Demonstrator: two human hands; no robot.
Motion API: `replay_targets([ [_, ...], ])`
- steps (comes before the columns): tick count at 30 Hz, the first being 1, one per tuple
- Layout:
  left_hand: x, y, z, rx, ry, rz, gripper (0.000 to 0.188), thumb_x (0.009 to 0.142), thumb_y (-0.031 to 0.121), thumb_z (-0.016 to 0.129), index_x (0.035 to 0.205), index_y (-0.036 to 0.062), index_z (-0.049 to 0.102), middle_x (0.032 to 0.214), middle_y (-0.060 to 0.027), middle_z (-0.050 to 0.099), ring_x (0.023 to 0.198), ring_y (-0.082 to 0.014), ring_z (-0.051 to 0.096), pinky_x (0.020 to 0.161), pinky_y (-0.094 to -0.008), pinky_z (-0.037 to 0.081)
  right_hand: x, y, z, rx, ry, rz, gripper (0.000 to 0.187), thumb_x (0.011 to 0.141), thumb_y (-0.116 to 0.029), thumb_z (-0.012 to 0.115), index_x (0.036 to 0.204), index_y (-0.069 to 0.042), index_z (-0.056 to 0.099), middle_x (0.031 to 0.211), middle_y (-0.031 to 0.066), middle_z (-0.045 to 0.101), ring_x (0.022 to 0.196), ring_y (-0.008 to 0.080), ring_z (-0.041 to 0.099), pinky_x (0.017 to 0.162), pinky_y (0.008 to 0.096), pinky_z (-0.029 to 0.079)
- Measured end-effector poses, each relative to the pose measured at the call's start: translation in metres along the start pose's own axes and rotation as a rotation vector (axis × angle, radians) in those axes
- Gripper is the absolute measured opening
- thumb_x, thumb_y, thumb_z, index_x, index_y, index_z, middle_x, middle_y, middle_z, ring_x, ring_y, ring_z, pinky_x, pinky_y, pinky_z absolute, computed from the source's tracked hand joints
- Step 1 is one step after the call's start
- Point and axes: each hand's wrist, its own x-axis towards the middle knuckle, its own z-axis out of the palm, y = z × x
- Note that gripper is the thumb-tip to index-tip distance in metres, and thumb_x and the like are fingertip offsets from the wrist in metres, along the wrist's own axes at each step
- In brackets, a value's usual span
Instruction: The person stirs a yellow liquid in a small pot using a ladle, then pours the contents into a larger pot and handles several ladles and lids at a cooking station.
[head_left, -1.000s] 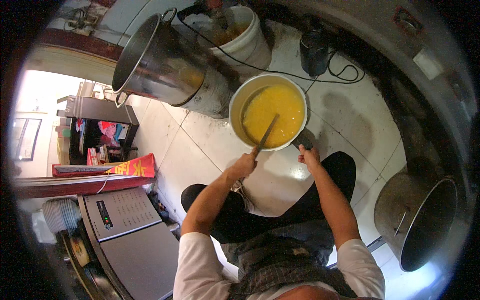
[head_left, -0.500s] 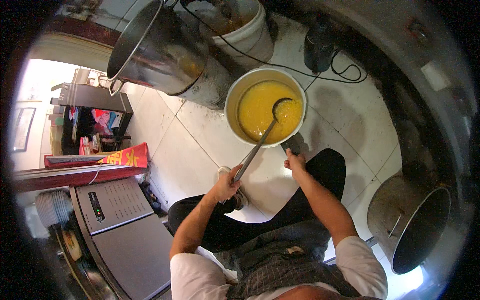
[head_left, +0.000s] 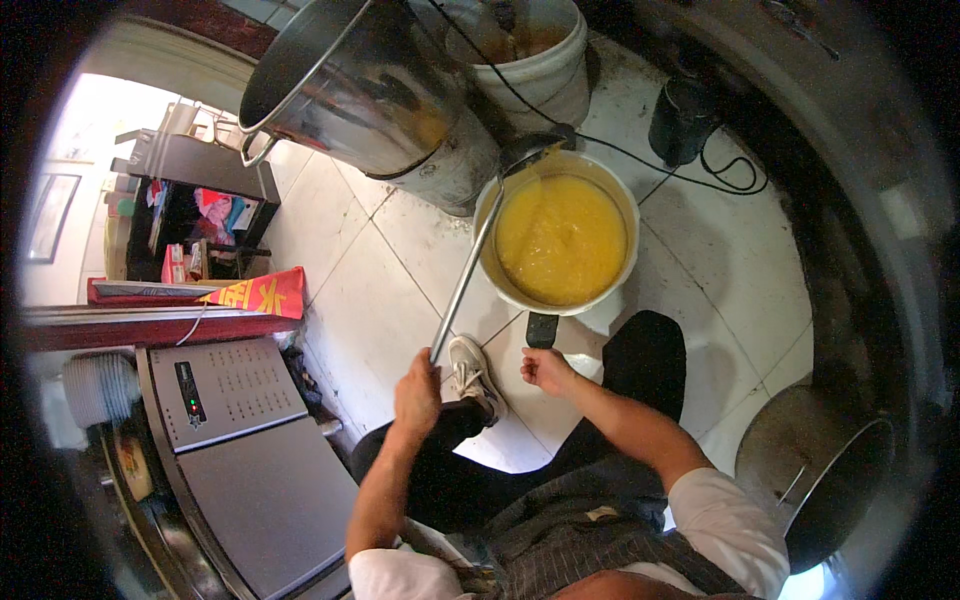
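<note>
The round, pale metal pot with straight walls [head_left: 510,293] stands on the floor in front of you, ahead of your right hand [head_left: 547,371] and ahead and to the right of your left hand [head_left: 417,393]. Thick yellow liquid [head_left: 570,235] fills much of it. Its short black handle [head_left: 541,330] points back toward you, and your right hand is curled around the end of it. Your left hand is clasped around the long grey metal shaft of a ladle [head_left: 470,268], well apart from the pot. The ladle's dark, rounded bowl sits at the pot's far left rim with yellow on its edge; you cannot tell from this view whether it touches the rim.

Under the pot is a floor of pale square tiles with dark joints [head_left: 375,270], and your light-coloured shoe [head_left: 472,378] rests there between your 2 hands. Beyond the pot, to the left, a tall, shiny steel stockpot [head_left: 385,125] tilts on a grimy cylindrical stand [head_left: 460,165]. Behind the pot are a white plastic bucket [head_left: 545,92] and, farther right, a black cylindrical object [head_left: 683,120] beside a looped black cable [head_left: 640,155]. At your right is a second large, dull metal stockpot [head_left: 775,440]. To your left lie a grey, flat-panelled appliance [head_left: 250,480] and a red banner with yellow markings [head_left: 262,293].
</note>
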Motion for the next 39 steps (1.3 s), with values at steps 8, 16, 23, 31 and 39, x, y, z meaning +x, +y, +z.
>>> replay_targets([
  [8, 0.084, -0.103, -0.01, 0.229, -0.272, 0.147, 0.023, 0.086, 0.019, 0.048, 0.099, 0.0001, 0.044, 0.077, -0.0237, 0.058, 0.067, -0.0414, 0.056, 0.059, -0.048, 0.045, 0.067, 0.045, 0.071, 0.34, -0.021, -0.075, 0.014, 0.083, -0.016, 0.053, 0.074, -0.004, 0.053, 0.066, 0.0063, 0.054, 0.059, 0.0177, 0.053, 0.055, 0.0269, 0.045],
  [16, 0.12, -0.179, 0.077, 0.027, -0.369, 0.229, 0.021, 0.087, 0.023, 0.047, 0.091, 0.0031, 0.042, 0.068, -0.0245, 0.056, 0.061, -0.0439, 0.055, 0.053, -0.0518, 0.043, 0.094, 0.028, 0.125, 0.383, 0.033, -0.143, 0.012, 0.078, -0.015, 0.059, 0.08, -0.005, 0.053, 0.065, 0.0036, 0.051, 0.057, 0.0136, 0.052, 0.05, 0.0264, 0.045],
  [23, 0.146, -0.166, 0.01, -0.09, -0.459, 0.2, 0.019, 0.087, 0.021, 0.046, 0.087, 0.0034, 0.04, 0.063, -0.0256, 0.054, 0.063, -0.0456, 0.053, 0.053, -0.0518, 0.039, 0.029, 0.047, 0.135, -0.042, 0.468, -0.13, 0.035, 0.073, -0.011, 0.061, 0.103, -0.006, 0.043, 0.073, 0.0068, 0.054, 0.057, 0.015, 0.055, 0.047, 0.0272, 0.048],
  [31, 0.128, -0.103, -0.151, -0.529, -0.929, -0.028, 0.03, 0.077, 0.029, 0.066, 0.077, 0.0042, 0.049, 0.049, -0.0058, 0.048, 0.039, -0.0161, 0.048, 0.038, -0.0297, 0.039, -0.156, 0.022, 0.14, -0.232, 0.874, -0.259, 0.026, 0.075, -0.007, 0.054, 0.1, -0.005, 0.047, 0.068, 0.0076, 0.052, 0.05, 0.0165, 0.052, 0.047, 0.0293, 0.047],
  [39, 0.098, -0.082, -0.411, -1.032, -1.268, -0.283, 0.03, 0.073, 0.026, 0.07, 0.083, 0.005, 0.051, 0.052, 0.0024, 0.045, 0.04, -0.0068, 0.042, 0.036, -0.0219, 0.033, -0.342, 0.031, 0.176, -0.184, 1.165, -0.267, 0.016, 0.075, -0.005, 0.052, 0.091, -0.007, 0.048, 0.067, 0.0045, 0.049, 0.052, 0.0156, 0.051, 0.044, 0.0271, 0.045],
])
